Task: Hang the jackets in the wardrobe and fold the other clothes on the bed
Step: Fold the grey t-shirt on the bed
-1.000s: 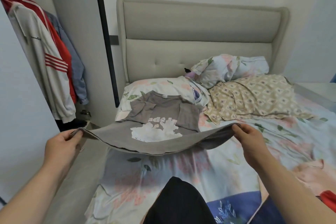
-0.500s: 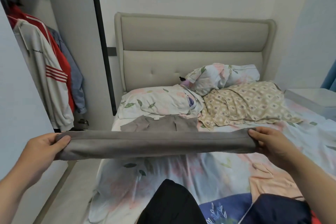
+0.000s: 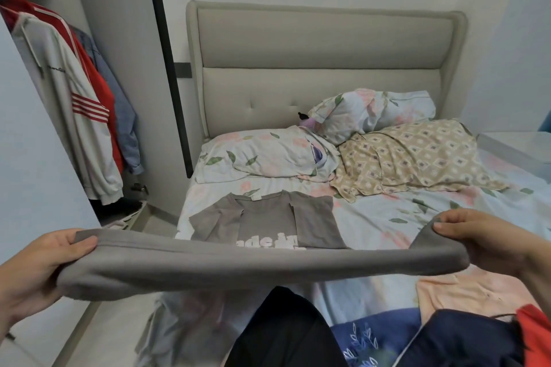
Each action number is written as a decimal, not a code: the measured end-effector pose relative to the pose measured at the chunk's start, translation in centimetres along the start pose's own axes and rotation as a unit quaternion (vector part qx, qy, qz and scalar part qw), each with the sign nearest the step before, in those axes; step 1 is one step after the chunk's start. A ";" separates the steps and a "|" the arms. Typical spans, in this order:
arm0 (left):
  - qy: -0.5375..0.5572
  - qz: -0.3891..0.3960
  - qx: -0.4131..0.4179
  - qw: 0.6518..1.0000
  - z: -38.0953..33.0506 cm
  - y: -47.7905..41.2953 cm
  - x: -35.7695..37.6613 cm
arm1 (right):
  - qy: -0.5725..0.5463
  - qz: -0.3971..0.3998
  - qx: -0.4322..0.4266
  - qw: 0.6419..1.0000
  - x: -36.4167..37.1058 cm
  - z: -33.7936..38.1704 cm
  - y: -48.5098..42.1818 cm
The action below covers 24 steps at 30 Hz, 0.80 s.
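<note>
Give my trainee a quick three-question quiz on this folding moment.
1. True or false: both sleeves of the grey T-shirt are folded in over its body.
2. Which hand grips the raised hem? A) left hand only B) right hand only C) both
3. Fill in: the jackets hang in the ___ left of the bed.

Key: 1 true; 2 C; 3 wardrobe.

T-shirt (image 3: 262,217) on bed (image 3: 387,217), pillows (image 3: 268,155) behind, wardrobe (image 3: 98,74) left
</note>
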<state>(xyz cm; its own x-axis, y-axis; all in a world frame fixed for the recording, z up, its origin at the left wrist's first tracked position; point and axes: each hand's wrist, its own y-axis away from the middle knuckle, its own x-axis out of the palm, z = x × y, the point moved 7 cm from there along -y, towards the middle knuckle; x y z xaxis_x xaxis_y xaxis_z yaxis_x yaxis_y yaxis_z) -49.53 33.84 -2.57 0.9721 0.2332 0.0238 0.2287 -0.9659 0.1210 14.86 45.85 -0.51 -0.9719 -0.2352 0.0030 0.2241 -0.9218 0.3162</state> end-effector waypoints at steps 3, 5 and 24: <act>0.009 -0.038 -0.030 0.999 1.6 -2.0 0.1 | 0.047 -0.035 0.009 0.998 0.2 -0.6 -2.2; -0.019 -0.091 -0.027 0.995 2.4 -3.7 0.2 | 0.064 -0.087 -0.005 0.994 -0.2 -0.9 -4.2; 0.016 -0.288 -0.144 0.947 11.8 -27.2 4.2 | -0.120 -0.251 0.068 0.958 1.6 -6.1 -30.3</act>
<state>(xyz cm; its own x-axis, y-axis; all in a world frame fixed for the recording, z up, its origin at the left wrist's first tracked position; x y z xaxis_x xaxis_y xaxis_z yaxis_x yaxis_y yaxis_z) -51.06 59.76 -17.47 0.6878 0.7191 -0.0989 0.6922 -0.6088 0.3876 6.94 71.54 -15.88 -0.9467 0.3206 0.0316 -0.2718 -0.8477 0.4556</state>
